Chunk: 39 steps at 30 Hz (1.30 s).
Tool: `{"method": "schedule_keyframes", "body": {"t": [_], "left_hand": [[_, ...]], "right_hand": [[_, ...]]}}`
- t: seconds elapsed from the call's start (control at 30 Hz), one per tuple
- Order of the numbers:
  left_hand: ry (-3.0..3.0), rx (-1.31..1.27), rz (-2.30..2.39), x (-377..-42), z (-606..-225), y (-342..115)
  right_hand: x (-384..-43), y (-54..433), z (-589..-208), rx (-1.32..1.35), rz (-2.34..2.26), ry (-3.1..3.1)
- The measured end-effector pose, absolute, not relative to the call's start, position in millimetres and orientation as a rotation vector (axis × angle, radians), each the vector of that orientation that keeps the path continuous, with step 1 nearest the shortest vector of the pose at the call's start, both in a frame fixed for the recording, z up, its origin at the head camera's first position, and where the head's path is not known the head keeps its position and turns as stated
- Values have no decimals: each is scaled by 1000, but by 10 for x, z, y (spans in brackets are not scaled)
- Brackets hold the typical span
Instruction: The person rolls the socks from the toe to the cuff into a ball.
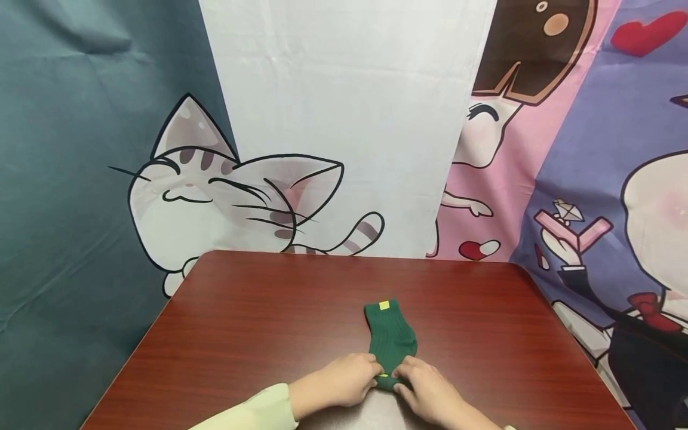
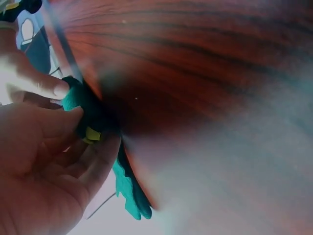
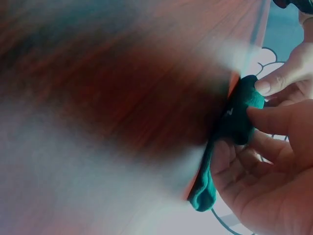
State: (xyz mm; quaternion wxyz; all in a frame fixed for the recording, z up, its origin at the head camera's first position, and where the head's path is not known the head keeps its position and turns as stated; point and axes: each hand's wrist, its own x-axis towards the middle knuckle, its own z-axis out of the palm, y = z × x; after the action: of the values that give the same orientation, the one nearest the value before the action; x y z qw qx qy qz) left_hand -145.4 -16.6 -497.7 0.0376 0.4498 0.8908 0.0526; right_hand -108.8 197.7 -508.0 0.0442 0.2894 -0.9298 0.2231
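Note:
A dark green ribbed sock [image 1: 389,334] lies on the table with its cuff at the far end, where a small yellow patch shows. Its near end is folded over into a thick roll, and a second bit of yellow peeks out there. My left hand [image 1: 352,377] pinches the left side of this roll between thumb and fingers. On the right side, my right hand [image 1: 427,388] grips the same roll. Up close in the left wrist view, the rolled sock [image 2: 85,107] bulges between both thumbs. The right wrist view has the flat part of the sock [image 3: 203,193] stretching away beyond the fingers.
A reddish-brown wooden table [image 1: 269,316] spreads under the hands, with rounded far corners. Behind it hangs a printed cloth backdrop [image 1: 344,89] with a cartoon cat and cartoon figures, close to the table's far edge.

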Motion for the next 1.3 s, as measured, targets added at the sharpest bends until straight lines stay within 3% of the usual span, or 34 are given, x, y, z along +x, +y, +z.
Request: {"method": "schedule_keyframes", "body": {"t": [0.63, 1.07, 1.3], "left_hand": [[2625, 1188, 502, -1478, -4962, -259], [2730, 1363, 367, -1537, -4994, -296], [2770, 1537, 331, -1532, -5034, -316]], "right_hand": [[-1135, 2008, -5055, 903, 856, -2984], [-1194, 2051, -5070, 789, 1070, -3008], [-1181, 2029, -5073, 700, 973, -3046]]}}
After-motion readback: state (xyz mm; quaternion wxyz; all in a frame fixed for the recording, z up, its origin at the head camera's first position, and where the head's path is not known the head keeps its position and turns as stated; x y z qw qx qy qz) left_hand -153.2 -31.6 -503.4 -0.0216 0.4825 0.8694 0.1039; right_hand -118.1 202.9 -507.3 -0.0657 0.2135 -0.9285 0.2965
